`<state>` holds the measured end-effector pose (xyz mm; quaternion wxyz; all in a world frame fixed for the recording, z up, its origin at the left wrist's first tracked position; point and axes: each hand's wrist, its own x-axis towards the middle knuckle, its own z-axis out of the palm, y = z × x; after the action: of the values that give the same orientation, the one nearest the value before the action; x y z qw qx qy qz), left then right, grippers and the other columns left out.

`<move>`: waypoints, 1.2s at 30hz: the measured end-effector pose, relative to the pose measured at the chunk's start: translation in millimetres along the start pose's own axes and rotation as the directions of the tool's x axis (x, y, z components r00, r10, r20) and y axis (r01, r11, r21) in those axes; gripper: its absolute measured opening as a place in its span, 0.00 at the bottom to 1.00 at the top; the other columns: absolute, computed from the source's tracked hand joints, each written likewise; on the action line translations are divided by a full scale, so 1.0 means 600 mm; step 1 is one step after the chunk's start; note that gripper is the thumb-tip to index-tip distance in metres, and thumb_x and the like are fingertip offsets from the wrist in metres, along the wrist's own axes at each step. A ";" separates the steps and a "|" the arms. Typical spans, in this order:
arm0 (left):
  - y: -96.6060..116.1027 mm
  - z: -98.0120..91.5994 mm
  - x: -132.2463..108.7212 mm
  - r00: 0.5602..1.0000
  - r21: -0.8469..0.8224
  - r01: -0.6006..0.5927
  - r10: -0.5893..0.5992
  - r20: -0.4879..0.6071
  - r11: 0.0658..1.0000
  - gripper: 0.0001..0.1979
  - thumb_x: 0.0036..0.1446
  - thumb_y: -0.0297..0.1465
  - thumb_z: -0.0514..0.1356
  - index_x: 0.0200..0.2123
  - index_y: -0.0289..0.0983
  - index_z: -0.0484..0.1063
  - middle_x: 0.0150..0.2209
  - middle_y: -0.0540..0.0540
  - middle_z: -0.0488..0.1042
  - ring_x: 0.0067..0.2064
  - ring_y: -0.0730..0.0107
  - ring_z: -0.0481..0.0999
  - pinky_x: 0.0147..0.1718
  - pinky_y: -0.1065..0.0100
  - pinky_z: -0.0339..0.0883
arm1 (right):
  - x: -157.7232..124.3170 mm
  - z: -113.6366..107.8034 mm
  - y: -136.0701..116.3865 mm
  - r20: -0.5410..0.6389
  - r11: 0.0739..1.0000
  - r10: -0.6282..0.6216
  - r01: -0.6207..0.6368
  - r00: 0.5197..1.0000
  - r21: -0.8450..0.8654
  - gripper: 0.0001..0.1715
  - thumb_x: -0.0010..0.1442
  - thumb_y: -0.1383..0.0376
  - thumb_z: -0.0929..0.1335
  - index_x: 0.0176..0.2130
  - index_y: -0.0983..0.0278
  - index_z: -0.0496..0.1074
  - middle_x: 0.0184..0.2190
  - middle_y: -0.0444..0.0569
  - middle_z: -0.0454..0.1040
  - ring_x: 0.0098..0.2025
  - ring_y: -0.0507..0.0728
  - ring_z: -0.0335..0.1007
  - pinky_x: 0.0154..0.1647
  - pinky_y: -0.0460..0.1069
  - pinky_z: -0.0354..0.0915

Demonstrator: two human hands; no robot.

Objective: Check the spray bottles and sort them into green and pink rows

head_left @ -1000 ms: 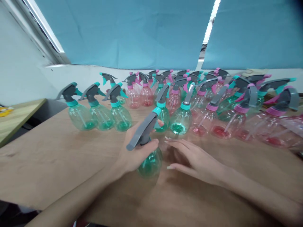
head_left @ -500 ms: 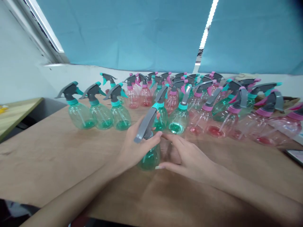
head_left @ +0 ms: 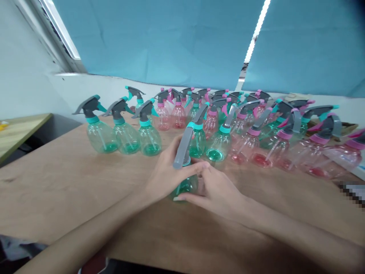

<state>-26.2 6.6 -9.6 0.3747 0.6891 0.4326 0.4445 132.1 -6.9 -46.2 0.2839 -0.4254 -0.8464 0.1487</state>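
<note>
Close in front of me stands a green spray bottle (head_left: 186, 184) with a grey trigger head and a turquoise collar. My left hand (head_left: 168, 171) is wrapped round its neck from the left, thumb across the front. From the right, my right hand (head_left: 218, 186) grips the lower body, its thumb across the near side and its other fingers partly hidden behind the bottle. Just beyond stand another green spray bottle (head_left: 197, 142) and one more green spray bottle (head_left: 219, 146).
Green spray bottles (head_left: 127, 139) stand in a row at the left. Several pink spray bottles (head_left: 266, 150) crowd the back and right of the wooden table (head_left: 71, 190). A blurred flat device (head_left: 355, 190) lies at the right edge. Blue cloth (head_left: 171, 42) hangs behind.
My right hand has closed in on the bottle's lower body, its thumb moving left across the front. The left hand stays at the neck. The view has shifted slightly.
</note>
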 end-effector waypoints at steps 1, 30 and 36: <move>-0.002 -0.004 -0.001 1.000 0.020 -0.005 0.004 0.006 1.000 0.27 0.56 0.38 0.67 0.57 0.49 0.64 0.58 0.51 0.71 0.57 0.59 0.72 0.56 0.59 0.67 | 0.003 0.004 -0.002 -0.010 1.000 0.004 -0.004 1.000 0.009 0.43 0.56 0.45 0.71 0.61 0.61 0.58 0.52 0.58 0.73 0.50 0.67 0.74 0.43 0.58 0.72; -0.127 -0.149 -0.094 0.989 0.460 0.087 -0.134 0.070 0.884 0.11 0.64 0.36 0.53 0.49 0.45 0.67 0.53 0.48 0.71 0.55 0.55 0.72 0.56 0.47 0.62 | 0.185 0.032 0.000 -0.113 0.912 0.234 -0.259 0.966 -0.317 0.47 0.56 0.45 0.71 0.62 0.71 0.59 0.48 0.66 0.75 0.46 0.75 0.75 0.39 0.61 0.70; -0.122 -0.141 -0.080 0.984 0.487 0.020 -0.105 0.146 0.873 0.11 0.65 0.35 0.53 0.49 0.45 0.67 0.54 0.47 0.71 0.56 0.56 0.71 0.57 0.49 0.61 | 0.204 0.036 -0.001 -0.122 0.905 0.271 -0.296 0.955 -0.306 0.47 0.58 0.46 0.71 0.63 0.73 0.57 0.46 0.67 0.77 0.45 0.74 0.76 0.39 0.62 0.70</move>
<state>-135.7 -1.7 -61.8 0.2401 0.7813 0.5189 0.2503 60.2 90.8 -19.7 0.2186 -0.5897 -0.7768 0.0321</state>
